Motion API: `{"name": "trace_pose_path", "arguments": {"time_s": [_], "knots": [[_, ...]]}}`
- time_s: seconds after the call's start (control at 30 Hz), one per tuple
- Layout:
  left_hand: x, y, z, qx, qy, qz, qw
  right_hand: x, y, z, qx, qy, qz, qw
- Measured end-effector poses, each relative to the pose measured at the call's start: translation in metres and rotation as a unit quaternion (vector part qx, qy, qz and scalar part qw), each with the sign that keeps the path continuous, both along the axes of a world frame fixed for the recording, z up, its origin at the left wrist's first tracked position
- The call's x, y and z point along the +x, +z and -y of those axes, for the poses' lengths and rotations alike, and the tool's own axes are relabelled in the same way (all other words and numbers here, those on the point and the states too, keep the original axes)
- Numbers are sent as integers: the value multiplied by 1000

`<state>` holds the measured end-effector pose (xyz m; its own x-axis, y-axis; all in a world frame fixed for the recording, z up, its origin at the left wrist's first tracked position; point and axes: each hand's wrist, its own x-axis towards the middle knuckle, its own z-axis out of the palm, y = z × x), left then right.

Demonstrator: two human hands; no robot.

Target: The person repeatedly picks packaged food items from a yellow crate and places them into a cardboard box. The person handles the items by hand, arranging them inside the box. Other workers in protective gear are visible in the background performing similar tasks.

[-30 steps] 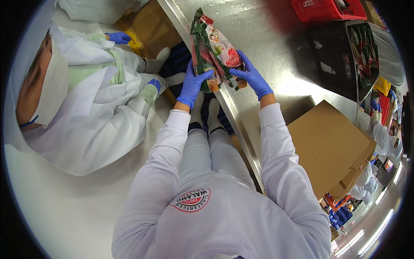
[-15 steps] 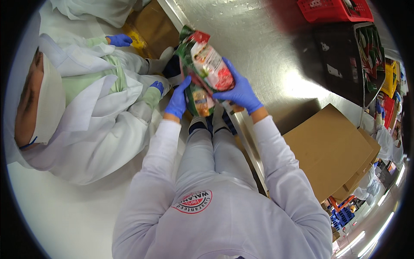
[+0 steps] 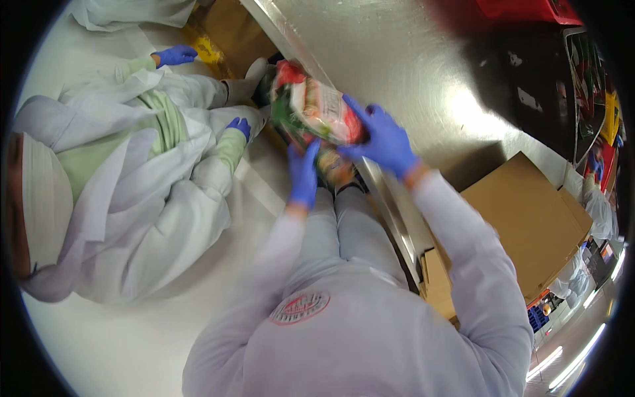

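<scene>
Holding printed packets (image 3: 321, 109) beside a steel worktop (image 3: 383, 46)

Item: printed packets, glossy film in red, white and green, with an orange-toned lower end; apparently two pressed together, though blur prevents a sure count.

Location: raised in front of the person's legs, at the near edge of the worktop, tilted, upper end leaning left.

Right hand (image 3: 387, 142): blue-gloved, half open, fingers spread along the packets' right side, thumb beneath the lower part of the pale face. Has hold of the packets.

Left hand (image 3: 304, 177): blue-gloved, partly curled, thumb and fingers parted at the lower left of the packets, supporting them. Blurred; firmness of grip cannot be told.

Handling, as judged: soft, pliable film over yielding contents; probably modest in weight, though the pictures do not settle it. Smooth film may slide against gloves, and one packet could slip past another. Best taken with a broad grip on both long sides, one palm low; a pinch at the thin upper end would let the body sag.

Surroundings: brown cardboard box (image 3: 519, 215) at the worktop's right; black crate (image 3: 532, 86) beyond it, with similarly coloured packs (image 3: 585, 76) inside; red crate (image 3: 529, 10) at the top; co-worker (image 3: 155, 228) in white at the left.
</scene>
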<state>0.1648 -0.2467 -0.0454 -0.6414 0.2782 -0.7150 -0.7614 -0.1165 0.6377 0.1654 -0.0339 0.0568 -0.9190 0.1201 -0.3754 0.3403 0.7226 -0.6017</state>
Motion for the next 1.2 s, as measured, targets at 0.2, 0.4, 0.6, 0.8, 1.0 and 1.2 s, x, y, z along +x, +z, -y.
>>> {"name": "trace_pose_path", "arguments": {"time_s": [0.2, 0.4, 0.6, 0.8, 1.0, 1.2], "knots": [[-56, -52, -17, 146, -20, 37, 988, -29, -69, 0, 29, -65, -67, 995], [-75, -74, -67, 219, 110, 35, 969, -35, -70, 7, 88, -104, -30, 990], [-94, -133, -66, 277, 129, 27, 952, -37, -70, 9, 105, -86, -41, 990], [-130, -197, 32, -89, -6, 91, 992, -46, -88, 0, 182, -66, -139, 971], [-41, -292, 104, -255, -257, -88, 928, -80, -46, -25, 348, -93, -90, 929], [-3, -427, 195, -385, -496, -179, 758, -78, -52, -107, 347, -83, -123, 926]]}}
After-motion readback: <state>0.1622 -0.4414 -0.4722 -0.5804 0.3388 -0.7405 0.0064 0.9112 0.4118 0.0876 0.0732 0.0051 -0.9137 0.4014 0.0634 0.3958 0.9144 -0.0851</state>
